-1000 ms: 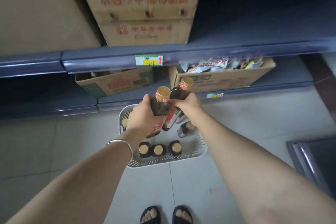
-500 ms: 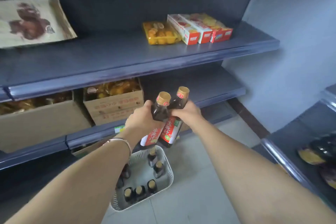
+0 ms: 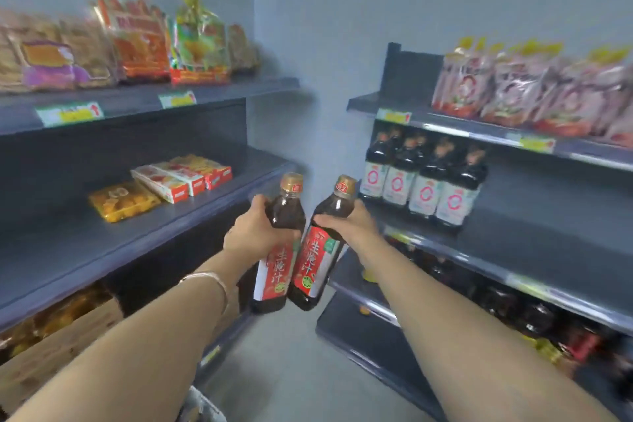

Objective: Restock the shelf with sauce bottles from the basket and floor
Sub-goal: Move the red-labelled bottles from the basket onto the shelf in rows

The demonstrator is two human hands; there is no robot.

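Observation:
My left hand (image 3: 251, 233) grips a dark sauce bottle (image 3: 278, 260) with a gold cap and red label, held upright at chest height. My right hand (image 3: 352, 228) grips a second, matching sauce bottle (image 3: 317, 267), tilted so its base touches the first one. Both are held in the aisle between two shelf units. The right shelf (image 3: 534, 250) carries a row of larger dark bottles (image 3: 424, 181) with white labels. Only a white corner of the basket (image 3: 200, 408) shows at the bottom edge.
The left shelf (image 3: 102, 243) holds a yellow pack (image 3: 123, 200) and red-and-white boxes (image 3: 185, 176); snack bags fill the shelf above. Pink bags (image 3: 534, 89) line the right unit's top shelf. Dark bottles sit on its lower shelves. A cardboard box (image 3: 58, 349) stands low left.
The view has swung up and to the right, away from the basket on the floor. Both hands have risen with their bottles and now face the right shelf unit.

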